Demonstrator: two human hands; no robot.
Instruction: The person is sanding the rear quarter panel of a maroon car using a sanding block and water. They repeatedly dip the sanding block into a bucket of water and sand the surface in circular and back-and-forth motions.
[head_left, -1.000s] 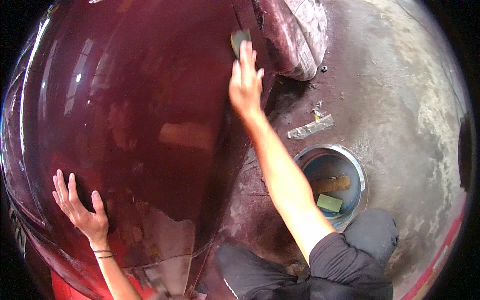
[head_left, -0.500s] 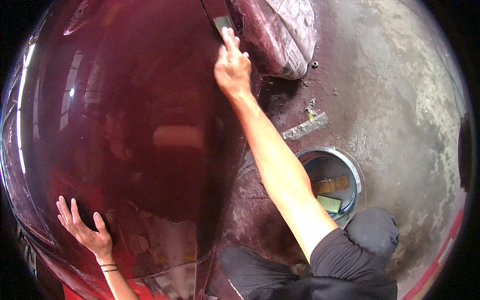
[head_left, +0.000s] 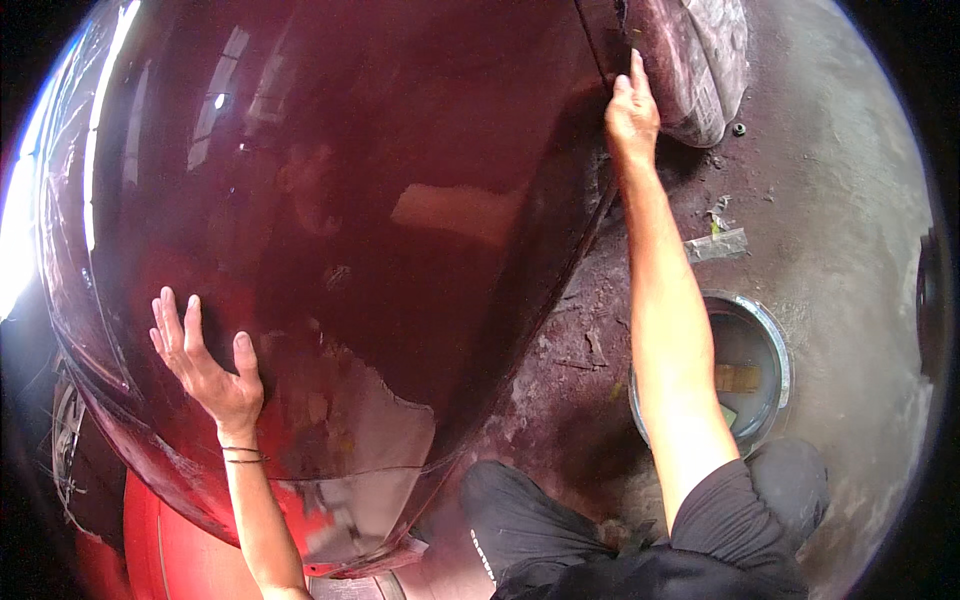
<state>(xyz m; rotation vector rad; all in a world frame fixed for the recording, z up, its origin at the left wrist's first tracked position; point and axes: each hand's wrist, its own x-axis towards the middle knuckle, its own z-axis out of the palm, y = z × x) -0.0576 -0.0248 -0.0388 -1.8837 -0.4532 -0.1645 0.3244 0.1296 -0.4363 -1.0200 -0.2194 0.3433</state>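
Note:
A glossy dark red car body panel [head_left: 400,130] fills the left and middle of the head view. My left hand [head_left: 215,380] is spread over its lower left part, fingers apart and holding nothing; whether the palm touches the paint, I cannot tell. At the top, by the panel's right edge, my right hand [head_left: 632,125] has its fingers stretched forward and pressed together. The small flat grey-green pad seen at its fingertips earlier is now hidden by the hand. Just right of these fingers hangs a dusty, pinkish-white cover [head_left: 700,75], apparently over a wheel.
On the floor beside my right forearm stands a round bucket [head_left: 783,350] of cloudy water, with a brown block [head_left: 738,378] and a partly hidden pale green pad [head_left: 729,414]. A strip of grey tape [head_left: 716,246] and a small nut-like piece [head_left: 739,130] lie farther off.
The whole view has shifted, moving the panel, cover and bucket rightward. My right hand has come closer to the cover, and the pad has gone out of sight. My left hand appears higher.

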